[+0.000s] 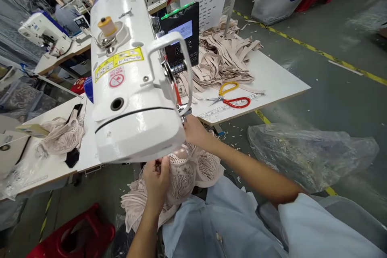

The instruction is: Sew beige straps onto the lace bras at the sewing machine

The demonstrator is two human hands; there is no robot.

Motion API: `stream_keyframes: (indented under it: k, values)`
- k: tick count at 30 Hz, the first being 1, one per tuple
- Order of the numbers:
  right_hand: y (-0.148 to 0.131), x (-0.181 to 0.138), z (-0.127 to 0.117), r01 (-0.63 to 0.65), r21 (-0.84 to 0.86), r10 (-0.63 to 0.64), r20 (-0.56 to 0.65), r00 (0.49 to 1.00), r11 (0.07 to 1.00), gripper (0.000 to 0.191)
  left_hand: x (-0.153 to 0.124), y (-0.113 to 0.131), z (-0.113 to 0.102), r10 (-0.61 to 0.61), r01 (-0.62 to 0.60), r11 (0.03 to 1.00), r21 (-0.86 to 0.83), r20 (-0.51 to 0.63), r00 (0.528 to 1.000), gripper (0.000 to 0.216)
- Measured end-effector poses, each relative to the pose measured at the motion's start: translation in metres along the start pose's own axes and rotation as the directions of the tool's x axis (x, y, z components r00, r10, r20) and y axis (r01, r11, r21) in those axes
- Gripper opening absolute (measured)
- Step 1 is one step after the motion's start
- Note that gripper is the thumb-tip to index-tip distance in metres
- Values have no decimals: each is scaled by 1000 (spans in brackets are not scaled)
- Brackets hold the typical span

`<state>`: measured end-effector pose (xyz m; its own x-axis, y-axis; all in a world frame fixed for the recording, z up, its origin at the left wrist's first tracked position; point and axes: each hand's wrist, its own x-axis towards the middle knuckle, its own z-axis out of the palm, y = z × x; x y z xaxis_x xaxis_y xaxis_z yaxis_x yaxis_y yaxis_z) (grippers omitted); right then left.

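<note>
A white sewing machine point(137, 129) fills the middle of the view, its head hiding the needle area. Below it, a beige lace bra point(181, 179) lies over my lap, with more beige bra fabric point(134, 201) bunched to its left. My left hand point(156, 179) is at the bra's upper edge, thumb and fingers closed on it in a pinch. My right hand point(195, 131) reaches up beside the machine head, just above the bra; its fingertips are hidden behind the machine.
Right of the machine, a white tabletop point(281, 80) holds a heap of beige straps point(223, 56) and red-and-yellow scissors point(231, 98). Another bra point(65, 135) lies on the left table. A red stool point(78, 234) stands lower left, a plastic bag point(308, 155) on the right floor.
</note>
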<state>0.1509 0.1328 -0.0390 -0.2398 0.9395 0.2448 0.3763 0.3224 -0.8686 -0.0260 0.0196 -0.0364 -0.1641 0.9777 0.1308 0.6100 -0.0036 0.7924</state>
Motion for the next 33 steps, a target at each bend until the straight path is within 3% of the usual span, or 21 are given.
stream_keyframes:
  k: [4, 11, 14, 17, 19, 21, 23, 25, 27, 29, 31, 33]
  values:
    - [1, 3, 0, 8, 25, -6, -90, 996, 1000, 18, 4, 6, 1, 12, -11, 1000, 25, -43, 999, 23]
    - [7, 5, 0, 102, 81, -90, -143, 986, 991, 24, 7, 9, 5, 58, -51, 995, 88, -79, 995, 27]
    - [8, 6, 3, 109, 99, -92, -160, 983, 989, 21, 12, 9, 2, 29, -28, 997, 74, -13, 999, 30]
    - [7, 3, 2, 96, 158, -71, -160, 985, 983, 13, 15, 7, -2, -76, 75, 997, 19, 113, 991, 34]
    - [5, -3, -5, 84, 228, -54, -136, 989, 970, 5, 9, 5, -2, -204, 246, 964, -97, 319, 926, 40]
    - [-1, -13, -17, 56, 272, -38, -71, 997, 961, 8, -6, 4, 4, -296, 506, 834, -222, 594, 748, 48]
    - [-11, -25, -33, 38, 271, -43, 12, 999, 962, 11, -27, 5, 16, -274, 699, 663, -269, 781, 561, 60]
    - [-21, -38, -48, 35, 260, -58, 79, 995, 965, 12, -47, 8, 30, -184, 757, 594, -273, 870, 458, 70]
    - [-27, -50, -57, 3, 291, -40, 120, 992, 957, 14, -60, 10, 43, -102, 711, 648, -274, 894, 437, 77]
    - [-24, -63, -56, -118, 417, 48, 174, 984, 901, 15, -65, 7, 53, -57, 635, 724, -271, 893, 447, 79]
    - [-8, -76, -48, -301, 616, 221, 205, 954, 728, 17, -62, -3, 57, -57, 545, 800, -252, 872, 486, 73]
    - [19, -90, -39, -381, 797, 462, 147, 875, 468, 21, -56, -19, 53, -63, 446, 870, -210, 850, 523, 61]
